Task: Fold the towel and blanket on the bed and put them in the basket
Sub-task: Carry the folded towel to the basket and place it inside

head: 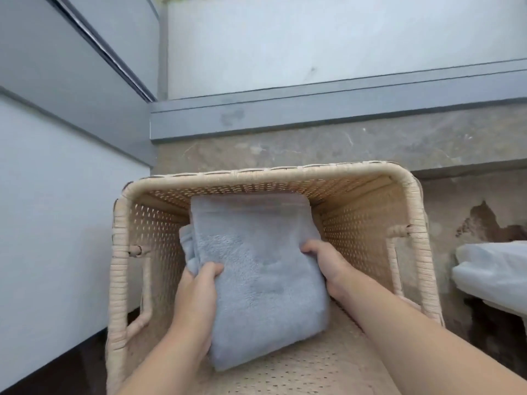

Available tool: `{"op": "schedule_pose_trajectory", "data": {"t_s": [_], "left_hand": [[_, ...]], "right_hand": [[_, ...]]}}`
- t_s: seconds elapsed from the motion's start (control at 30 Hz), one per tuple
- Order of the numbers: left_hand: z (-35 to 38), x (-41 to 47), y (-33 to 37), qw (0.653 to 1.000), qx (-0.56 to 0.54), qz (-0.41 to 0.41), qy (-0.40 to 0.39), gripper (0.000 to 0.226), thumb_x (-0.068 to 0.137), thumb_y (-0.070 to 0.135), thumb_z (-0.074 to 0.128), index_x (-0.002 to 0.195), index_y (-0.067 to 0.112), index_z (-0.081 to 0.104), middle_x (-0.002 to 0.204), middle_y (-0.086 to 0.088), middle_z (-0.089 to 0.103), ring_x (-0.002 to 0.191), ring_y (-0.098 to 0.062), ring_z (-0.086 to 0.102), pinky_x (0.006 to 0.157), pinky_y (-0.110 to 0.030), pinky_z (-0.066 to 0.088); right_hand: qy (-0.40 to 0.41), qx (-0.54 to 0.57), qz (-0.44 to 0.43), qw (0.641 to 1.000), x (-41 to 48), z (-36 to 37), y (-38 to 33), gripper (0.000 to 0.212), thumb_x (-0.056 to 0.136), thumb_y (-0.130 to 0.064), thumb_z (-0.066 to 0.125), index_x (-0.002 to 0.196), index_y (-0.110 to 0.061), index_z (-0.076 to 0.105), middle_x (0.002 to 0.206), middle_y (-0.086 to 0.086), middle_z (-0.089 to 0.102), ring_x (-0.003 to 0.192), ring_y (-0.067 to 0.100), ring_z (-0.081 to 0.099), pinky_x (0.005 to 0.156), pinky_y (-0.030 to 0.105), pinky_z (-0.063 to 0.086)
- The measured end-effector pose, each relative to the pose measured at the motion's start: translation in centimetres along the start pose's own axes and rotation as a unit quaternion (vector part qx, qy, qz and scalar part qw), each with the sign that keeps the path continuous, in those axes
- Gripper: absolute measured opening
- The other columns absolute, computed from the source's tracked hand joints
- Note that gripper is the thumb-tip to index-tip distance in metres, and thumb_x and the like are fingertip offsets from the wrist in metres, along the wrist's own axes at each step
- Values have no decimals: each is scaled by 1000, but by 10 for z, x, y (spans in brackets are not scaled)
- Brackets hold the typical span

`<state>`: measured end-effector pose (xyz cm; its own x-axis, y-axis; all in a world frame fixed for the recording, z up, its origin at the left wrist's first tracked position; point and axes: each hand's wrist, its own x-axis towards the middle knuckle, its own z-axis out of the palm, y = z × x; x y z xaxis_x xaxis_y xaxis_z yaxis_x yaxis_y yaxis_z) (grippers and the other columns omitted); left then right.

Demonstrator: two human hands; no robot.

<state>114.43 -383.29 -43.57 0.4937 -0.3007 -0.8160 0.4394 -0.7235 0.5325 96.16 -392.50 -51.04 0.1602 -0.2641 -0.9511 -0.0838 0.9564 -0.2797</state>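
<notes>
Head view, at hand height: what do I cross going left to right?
Pale wall panel → basket's left rim → left hand → folded blue-grey cloth → right hand → basket's right rim → white bundle at the frame's edge.

Folded cloth (256,269) inside basket (410,195)
</notes>
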Motion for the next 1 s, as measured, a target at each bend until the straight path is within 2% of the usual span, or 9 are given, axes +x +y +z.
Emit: {"op": "schedule_pose_trajectory", "data": {"t_s": [0.17,0.27,0.4,0.47,0.53,0.63,0.7,0.87,1.0], "left_hand": [[31,95,-48,997,-58,-50,-18,44,61,22,58,103,12,67,104,-20,70,95,-41,66,87,-64,49],[46,134,-71,993,-49,-92,-58,39,75,20,55,111,9,66,106,-19,69,95,-38,65,89,-52,52],[51,151,-88,986,169,9,-3,40,75,35,58,114,24,57,112,-2,64,105,-27,60,94,-40,47],[49,142,-85,953,270,112,75,55,82,29,59,134,18,43,133,-7,49,119,-29,51,99,-40,42],[49,124,-78,905,317,254,126,58,83,21,58,138,15,42,143,-11,38,126,-31,46,105,-45,39],[68,102,-72,767,448,455,68,57,77,22,56,133,14,52,145,-16,42,132,-33,42,112,-54,25],[80,106,-75,697,546,465,-8,59,86,33,51,143,21,42,155,-12,29,143,-28,27,115,-52,8],[64,172,-106,684,643,344,-19,65,96,51,20,152,32,-7,158,6,-21,146,-11,-18,116,-44,-16],[62,198,-137,697,615,369,-12,65,87,54,10,146,35,-11,154,9,-20,142,-8,-19,115,-43,-16]], "right_hand": [[63,29,-17,997,92,-17,30,32,70,-13,56,97,-6,70,90,15,74,82,33,70,74,39,57],[140,-20,-57,988,121,-26,47,31,72,-16,60,102,-12,70,100,10,72,92,30,67,89,43,54],[222,-133,-148,954,123,-30,63,30,82,-23,61,111,-21,57,104,-4,65,99,21,60,80,28,47],[265,-224,-213,913,112,-24,68,30,86,-27,58,115,-19,53,109,-2,60,108,23,57,80,25,45],[317,-352,-273,837,99,-17,70,52,90,-36,53,136,-12,45,136,13,45,125,28,45,103,36,39],[295,-502,-387,715,86,-4,63,61,91,-41,44,144,-11,40,150,24,32,136,39,34,112,49,28],[231,-604,-406,645,92,0,55,63,92,-46,35,148,-18,34,156,19,23,143,37,24,116,52,20],[169,-692,-381,590,138,-7,58,65,95,-55,24,149,-33,-2,157,-4,-16,147,16,-13,117,40,-14],[213,-671,-441,557,171,-5,79,67,90,-49,32,150,-22,25,157,6,13,145,22,8,115,45,2]]}}
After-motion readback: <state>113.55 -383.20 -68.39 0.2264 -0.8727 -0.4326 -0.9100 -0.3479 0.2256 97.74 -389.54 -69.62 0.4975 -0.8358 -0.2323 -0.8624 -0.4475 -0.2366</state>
